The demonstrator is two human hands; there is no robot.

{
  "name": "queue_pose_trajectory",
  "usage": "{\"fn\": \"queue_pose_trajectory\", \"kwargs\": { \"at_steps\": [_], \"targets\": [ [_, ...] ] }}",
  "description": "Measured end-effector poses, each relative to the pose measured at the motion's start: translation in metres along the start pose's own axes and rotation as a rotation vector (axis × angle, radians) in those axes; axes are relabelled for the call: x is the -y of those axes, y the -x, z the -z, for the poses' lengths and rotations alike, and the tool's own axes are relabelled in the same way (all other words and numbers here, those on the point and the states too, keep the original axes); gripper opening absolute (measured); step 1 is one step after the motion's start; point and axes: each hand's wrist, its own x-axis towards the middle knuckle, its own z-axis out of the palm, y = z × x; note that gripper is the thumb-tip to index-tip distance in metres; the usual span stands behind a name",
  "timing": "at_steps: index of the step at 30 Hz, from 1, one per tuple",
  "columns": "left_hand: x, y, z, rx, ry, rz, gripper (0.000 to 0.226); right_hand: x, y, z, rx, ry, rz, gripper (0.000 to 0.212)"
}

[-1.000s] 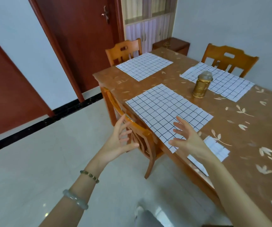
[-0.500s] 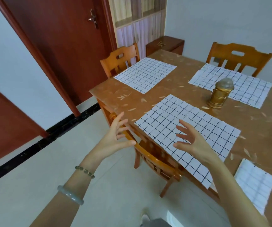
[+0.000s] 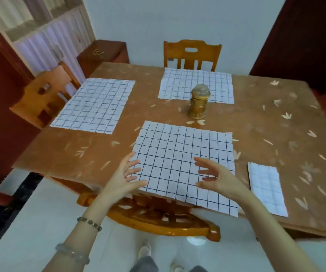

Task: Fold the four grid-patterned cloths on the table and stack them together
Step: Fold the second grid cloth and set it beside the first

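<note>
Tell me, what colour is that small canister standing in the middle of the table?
Gold, with a paler domed top; the head view shows the canister clearly.

Gold jar [image 3: 199, 102] between far cloths [image 3: 196, 85]

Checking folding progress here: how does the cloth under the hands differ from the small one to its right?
The near cloth lies spread wide; the right cloth is a narrow rectangle, apparently already folded. The near cloth's grid lines look darker than the right cloth's. The left hand and right hand are over the near cloth; neither is by the right cloth. Both cloths are white, gridded, and on the table.
</note>
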Motion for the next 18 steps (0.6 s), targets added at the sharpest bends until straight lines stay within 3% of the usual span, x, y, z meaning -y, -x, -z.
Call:
{"fn": "queue_pose_trajectory", "kwargs": {
  "at_steps": [3, 9, 18],
  "targets": [
    [-0.001, -0.034, 0.015, 0.121, -0.039, 0.017, 0.100, -0.002, -0.002, -0.005, -0.129, -0.032, -0.068, 0.063],
    [0.001, -0.095, 0.033, 0.229, -0.123, 0.045, 0.090, -0.013, -0.014, -0.013, -0.269, -0.086, -0.156, 0.056],
    [0.015, -0.216, 0.048, -0.001, -0.175, 0.129, 0.076, -0.058, -0.090, 0.050, -0.578, -0.030, -0.249, 0.028]
  ]
}}
